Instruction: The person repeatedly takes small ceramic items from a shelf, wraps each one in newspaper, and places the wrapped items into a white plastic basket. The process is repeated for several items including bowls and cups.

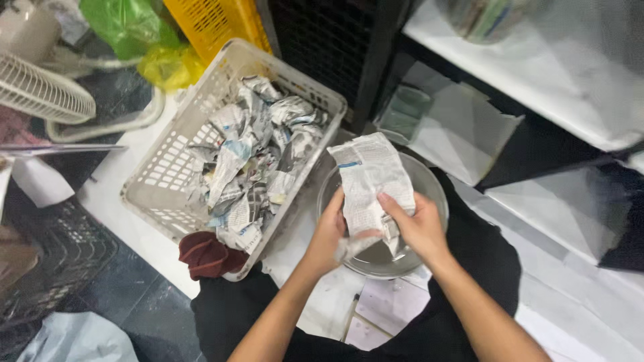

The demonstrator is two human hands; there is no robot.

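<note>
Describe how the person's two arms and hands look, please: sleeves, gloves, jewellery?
Both forearms are bare up to the frame edge, with no sleeves in view. The left hand and the right hand wear no gloves. No ring, watch or bracelet shows on either one.

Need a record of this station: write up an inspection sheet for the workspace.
Surface: white floor sheet, smudged.
Job's things: newspaper piece held over round metal bowl; white basket full of crumpled newspaper.
Clutter: maroon cloth, green bag, yellow crate.
Grippers: left hand and right hand both grip the newspaper piece.
Cables: nothing seen.
Surroundings: white fan, dark shelf unit.
</note>
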